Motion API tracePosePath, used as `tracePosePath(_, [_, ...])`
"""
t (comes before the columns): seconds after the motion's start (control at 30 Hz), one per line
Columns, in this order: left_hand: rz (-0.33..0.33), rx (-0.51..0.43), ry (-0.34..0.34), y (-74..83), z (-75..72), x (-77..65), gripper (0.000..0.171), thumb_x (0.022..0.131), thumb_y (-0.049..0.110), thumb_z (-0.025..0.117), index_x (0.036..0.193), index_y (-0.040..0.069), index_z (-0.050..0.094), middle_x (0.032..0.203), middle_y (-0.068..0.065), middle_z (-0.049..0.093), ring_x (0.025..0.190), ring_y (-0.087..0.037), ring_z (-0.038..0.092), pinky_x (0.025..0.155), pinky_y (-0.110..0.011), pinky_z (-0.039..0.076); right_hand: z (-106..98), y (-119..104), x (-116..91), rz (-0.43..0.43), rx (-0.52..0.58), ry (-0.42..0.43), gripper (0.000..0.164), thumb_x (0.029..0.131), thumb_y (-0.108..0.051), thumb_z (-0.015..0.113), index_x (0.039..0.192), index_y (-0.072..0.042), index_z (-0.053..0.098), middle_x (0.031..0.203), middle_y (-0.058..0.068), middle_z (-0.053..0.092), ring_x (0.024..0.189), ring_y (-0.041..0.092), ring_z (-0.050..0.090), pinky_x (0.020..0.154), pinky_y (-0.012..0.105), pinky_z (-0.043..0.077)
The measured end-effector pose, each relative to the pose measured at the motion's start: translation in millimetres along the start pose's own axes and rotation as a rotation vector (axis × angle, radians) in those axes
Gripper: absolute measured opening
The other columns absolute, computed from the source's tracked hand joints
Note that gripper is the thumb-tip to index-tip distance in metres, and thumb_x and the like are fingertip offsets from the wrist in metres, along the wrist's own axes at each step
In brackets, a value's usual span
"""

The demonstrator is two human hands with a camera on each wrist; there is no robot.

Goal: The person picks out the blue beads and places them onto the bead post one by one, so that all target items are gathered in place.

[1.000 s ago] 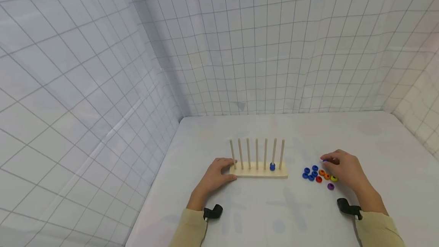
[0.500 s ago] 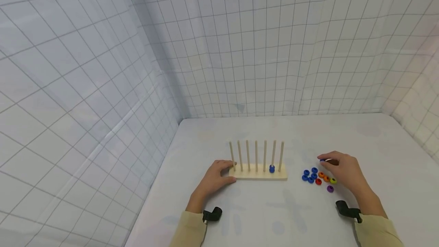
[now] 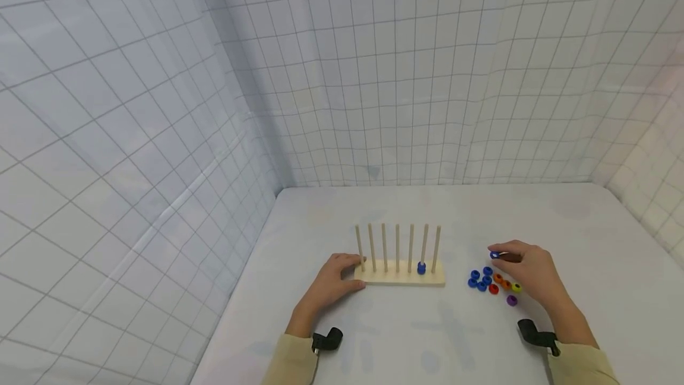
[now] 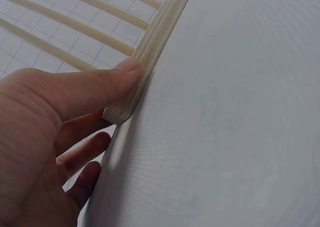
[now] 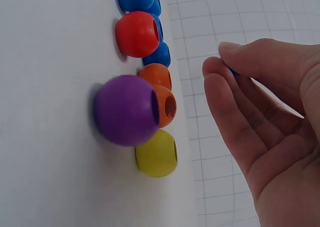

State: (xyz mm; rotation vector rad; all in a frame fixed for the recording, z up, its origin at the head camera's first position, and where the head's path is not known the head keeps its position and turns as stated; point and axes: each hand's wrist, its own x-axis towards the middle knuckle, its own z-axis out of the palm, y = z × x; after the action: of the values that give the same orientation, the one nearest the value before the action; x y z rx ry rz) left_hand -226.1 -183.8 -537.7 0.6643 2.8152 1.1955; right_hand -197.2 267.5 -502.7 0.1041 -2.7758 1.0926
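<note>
My left hand (image 3: 329, 283) grips the left end of a wooden bead rack (image 3: 403, 280), thumb on its front edge, on a white table (image 3: 395, 343). Seven upright pegs (image 3: 397, 245) rise from it, with blue beading (image 3: 421, 268) low on the second from right. My right hand (image 3: 534, 269) pinches a blue bead (image 3: 494, 255), raised near the loose beads: five blue beads (image 3: 482, 286), two orange beads (image 3: 506, 285), a red bead (image 3: 494, 289), a yellow bead (image 3: 516, 287) and, closest to me, a purple bead (image 3: 512, 300).
</note>
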Motion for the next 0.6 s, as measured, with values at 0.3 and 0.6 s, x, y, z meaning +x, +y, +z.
tracePosePath(0.3, [0.015,0.001,0.003,-0.2,-0.1,-0.7,0.055,0.084,0.034,0.083,0.133,0.017,0.066,0.135,0.001,0.060,0.129,-0.022,0.048,0.108,-0.048,0.039,1.0,-9.0,-1.1,0.003,0.012,0.001,0.030,0.092,-0.021,0.076,0.121,-0.012,0.074,0.110,0.011,0.072,0.097,0.031,0.067,0.071,0.021,0.054])
tracePosePath(0.6, [0.034,0.011,0.005,-2.7,-0.8,1.8,0.054,0.084,0.034,0.083,0.133,0.018,0.066,0.134,0.001,0.061,0.128,-0.022,0.048,0.108,-0.048,0.039,2.3,-12.7,1.2,-0.009,-0.001,0.016,0.031,0.093,-0.022,0.075,0.121,-0.010,0.074,0.111,0.011,0.072,0.097,0.031,0.066,0.076,0.038,0.059])
